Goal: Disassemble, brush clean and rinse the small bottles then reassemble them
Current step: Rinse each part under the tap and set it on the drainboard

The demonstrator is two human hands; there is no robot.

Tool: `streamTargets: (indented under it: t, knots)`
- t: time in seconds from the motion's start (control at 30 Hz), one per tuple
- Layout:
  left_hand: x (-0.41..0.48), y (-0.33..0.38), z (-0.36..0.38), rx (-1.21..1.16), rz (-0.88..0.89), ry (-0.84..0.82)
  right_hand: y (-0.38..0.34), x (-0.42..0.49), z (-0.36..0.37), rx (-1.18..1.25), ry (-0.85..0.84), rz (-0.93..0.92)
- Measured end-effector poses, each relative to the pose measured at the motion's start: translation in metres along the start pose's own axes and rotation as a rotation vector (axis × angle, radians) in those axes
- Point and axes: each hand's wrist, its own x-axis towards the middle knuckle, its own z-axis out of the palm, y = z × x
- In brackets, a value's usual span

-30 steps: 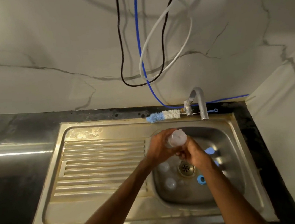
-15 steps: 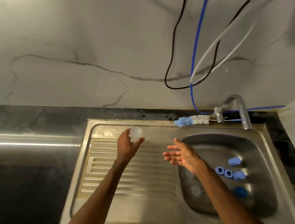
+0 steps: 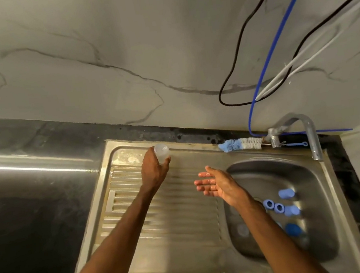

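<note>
Left hand (image 3: 154,173) still grips the clear bottle (image 3: 161,152) over the far edge of the drainboard (image 3: 184,215), barely moved.
Its long axis points away toward the wall (image 3: 120,64); right hand (image 3: 216,185) hovers spread, empty.

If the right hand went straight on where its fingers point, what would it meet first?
Likely the left hand, gripping a small clear plastic bottle over the ribbed steel drainboard; depth is unclear, so it could pass by.
</note>
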Motion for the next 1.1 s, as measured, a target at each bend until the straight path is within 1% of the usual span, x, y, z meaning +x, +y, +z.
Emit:
streamTargets:
  t: [0.13, 0.2, 0.3, 0.37, 0.43, 0.53, 0.57, 0.6, 0.67, 0.8, 0.87, 0.97, 1.0, 1.1]
  knots:
    - [-0.008, 0.001, 0.001, 0.015, -0.006, -0.007, 0.008, 0.002, -0.006, 0.009, 0.02, 0.003]
    - [-0.018, 0.002, 0.003, 0.038, 0.034, 0.019, 0.013, 0.003, -0.012, -0.001, 0.052, -0.005]
    - [-0.04, 0.018, 0.002, 0.13, 0.067, 0.105, 0.021, 0.003, -0.02, -0.008, 0.159, -0.067]
    - [-0.058, 0.038, 0.003, 0.113, 0.098, 0.147, 0.027, 0.002, -0.029, -0.059, 0.249, -0.141]
    - [-0.076, 0.056, 0.01, 0.109, 0.178, 0.102, 0.032, 0.001, -0.04, -0.153, 0.369, -0.245]
    - [-0.1, 0.077, 0.029, 0.137, 0.286, -0.032, 0.038, -0.005, -0.065, -0.371, 0.615, -0.443]
    - [-0.107, 0.084, 0.036, 0.136, 0.3, -0.077, 0.041, -0.006, -0.076, -0.423, 0.663, -0.483]
    - [-0.113, 0.093, 0.042, 0.137, 0.317, -0.116, 0.046, -0.005, -0.088, -0.444, 0.692, -0.483]
    - [-0.123, 0.109, 0.052, 0.149, 0.38, -0.193, 0.056, -0.003, -0.114, -0.433, 0.718, -0.43]
    - [-0.13, 0.13, 0.075, 0.216, 0.524, -0.329, 0.074, 0.0, -0.158, -0.403, 0.782, -0.409]
    - [-0.131, 0.133, 0.09, 0.251, 0.54, -0.38, 0.083, 0.001, -0.174, -0.432, 0.798, -0.368]
    - [-0.133, 0.139, 0.108, 0.285, 0.546, -0.479, 0.105, 0.016, -0.193, -0.512, 0.788, -0.228]
    - [-0.134, 0.141, 0.113, 0.29, 0.54, -0.509, 0.114, 0.024, -0.199, -0.536, 0.757, -0.167]
    - [-0.136, 0.142, 0.127, 0.356, 0.541, -0.567, 0.138, 0.045, -0.209, -0.589, 0.529, -0.097]
